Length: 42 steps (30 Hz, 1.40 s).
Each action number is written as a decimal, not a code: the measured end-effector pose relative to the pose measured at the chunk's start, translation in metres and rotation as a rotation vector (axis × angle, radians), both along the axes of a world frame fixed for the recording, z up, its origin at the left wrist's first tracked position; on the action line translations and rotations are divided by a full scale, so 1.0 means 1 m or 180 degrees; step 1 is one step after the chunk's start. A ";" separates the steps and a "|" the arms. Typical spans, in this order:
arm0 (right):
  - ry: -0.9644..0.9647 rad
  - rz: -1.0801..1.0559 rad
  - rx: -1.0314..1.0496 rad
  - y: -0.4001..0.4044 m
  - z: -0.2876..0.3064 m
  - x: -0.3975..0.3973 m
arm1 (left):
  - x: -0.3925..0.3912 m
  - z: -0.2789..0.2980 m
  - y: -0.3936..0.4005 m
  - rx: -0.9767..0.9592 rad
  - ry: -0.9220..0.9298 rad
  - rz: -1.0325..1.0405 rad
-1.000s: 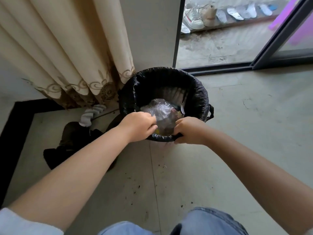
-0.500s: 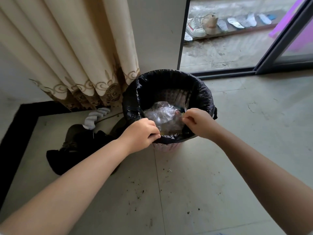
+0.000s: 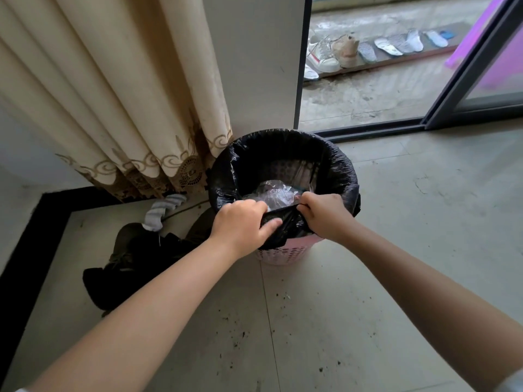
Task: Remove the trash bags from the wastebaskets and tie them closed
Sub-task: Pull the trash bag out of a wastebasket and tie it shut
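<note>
A black trash bag (image 3: pixel 285 154) lines a pink perforated wastebasket (image 3: pixel 283 253) on the tiled floor. Crumpled clear plastic trash (image 3: pixel 276 193) lies inside. My left hand (image 3: pixel 240 224) and my right hand (image 3: pixel 325 215) both grip the bag's near edge, which is lifted off the near rim and pulled taut between them. The pink wall shows below the raised edge. The bag's far and side edges stay folded over the rim.
A beige curtain (image 3: pixel 113 108) hangs behind on the left beside a white wall section (image 3: pixel 254 66). Dark clothes (image 3: pixel 135 258) and a striped sock (image 3: pixel 161 212) lie on the floor left of the basket. An open sliding door (image 3: pixel 467 80) leads to shoes (image 3: pixel 331 55) outside.
Both hands have pulled the bag's near edge up off the rim, baring the basket's pink wall. My view has risen and drawn back a little.
</note>
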State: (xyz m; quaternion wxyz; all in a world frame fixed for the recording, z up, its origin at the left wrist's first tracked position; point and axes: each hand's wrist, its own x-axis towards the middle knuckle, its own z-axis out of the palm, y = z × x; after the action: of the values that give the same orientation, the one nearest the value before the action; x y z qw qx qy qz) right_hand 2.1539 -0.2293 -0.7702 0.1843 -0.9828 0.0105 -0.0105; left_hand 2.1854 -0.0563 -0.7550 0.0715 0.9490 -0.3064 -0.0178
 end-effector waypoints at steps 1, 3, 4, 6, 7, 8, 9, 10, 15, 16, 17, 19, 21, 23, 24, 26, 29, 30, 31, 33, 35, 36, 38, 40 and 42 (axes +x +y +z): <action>-0.0048 -0.0004 -0.0015 0.001 -0.003 0.001 | 0.000 0.000 0.001 0.0229 -0.0012 -0.0048; -0.0156 0.0024 -0.0029 0.000 -0.006 0.001 | 0.003 0.000 0.005 0.0477 0.0040 0.0003; -0.0160 0.0068 -0.0040 -0.002 -0.006 0.000 | 0.005 0.001 0.007 0.0474 0.0081 0.0065; -0.0065 0.0281 0.0114 -0.006 -0.003 -0.004 | 0.010 0.005 0.011 0.0397 0.0095 0.0137; 0.0042 0.0453 0.0199 -0.008 0.000 -0.007 | 0.012 0.007 0.014 0.0361 0.0098 0.0174; 0.0116 0.0625 0.0190 -0.010 0.004 -0.012 | 0.013 0.010 0.015 0.0335 0.0119 0.0224; 0.0069 0.0769 0.0095 -0.013 0.007 -0.016 | 0.013 0.012 0.017 0.0325 0.0153 0.0284; -0.0057 0.0904 -0.0064 -0.015 0.009 -0.021 | 0.013 0.014 0.017 0.0331 0.0183 0.0352; -0.0142 0.1075 -0.0091 -0.018 0.007 -0.035 | 0.002 0.010 0.011 0.0388 0.0116 0.0546; -0.0152 0.1029 0.0051 -0.018 0.006 -0.033 | 0.000 0.009 0.010 0.0389 0.0068 0.0551; -0.0171 0.0973 0.0170 -0.017 0.006 -0.032 | -0.002 0.009 0.008 0.0344 -0.0003 0.0552; -0.0359 0.0808 0.0323 -0.013 0.006 -0.031 | -0.008 0.010 0.006 0.0200 -0.0105 0.0483; -0.0725 0.0482 0.0477 -0.010 0.006 -0.030 | -0.015 0.007 0.003 0.0097 -0.0075 0.0307; -0.1097 0.0156 0.0571 -0.006 0.010 -0.028 | -0.019 0.005 -0.001 0.0197 0.0025 0.0238; -0.1143 0.0056 0.0599 -0.004 0.011 -0.027 | -0.018 0.004 -0.003 0.0277 0.0019 0.0288; -0.1019 0.0026 0.0572 -0.005 0.010 -0.026 | -0.014 0.005 -0.003 0.0340 -0.0105 0.0458; -0.0998 0.0383 0.0161 -0.011 0.016 -0.032 | -0.004 0.010 0.011 0.0258 -0.0073 0.0852; -0.1090 0.0601 -0.0167 -0.016 0.017 -0.035 | -0.002 0.010 0.021 0.0230 -0.0003 0.0995; -0.1204 0.0755 -0.0511 -0.022 0.017 -0.037 | 0.000 0.009 0.032 0.0220 0.0033 0.1134; -0.1409 0.0808 -0.0981 -0.038 0.013 -0.039 | 0.005 0.007 0.053 0.0141 0.0046 0.1434; -0.1568 0.0454 -0.0991 -0.051 0.009 -0.041 | 0.011 0.005 0.063 -0.0101 0.0201 0.1787; -0.1526 0.0245 -0.0759 -0.056 0.006 -0.043 | 0.014 0.005 0.064 -0.0390 0.0391 0.1954; -0.1170 -0.0028 -0.0202 -0.060 0.002 -0.049 | 0.018 0.007 0.060 -0.1266 0.0916 0.2299; -0.0735 -0.0332 0.0129 -0.064 -0.005 -0.053 | 0.021 0.012 0.053 -0.1800 0.1008 0.2451; 0.0234 -0.0473 -0.0124 -0.064 -0.018 -0.058 | 0.020 0.017 0.046 -0.1386 0.0520 0.1955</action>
State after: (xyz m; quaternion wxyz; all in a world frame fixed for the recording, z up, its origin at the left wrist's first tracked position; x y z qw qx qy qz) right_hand 2.0964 -0.2937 -0.7887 0.1633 -0.9824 0.0900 0.0117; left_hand 2.2057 -0.0105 -0.7382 0.2976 0.9547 0.0023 -0.0056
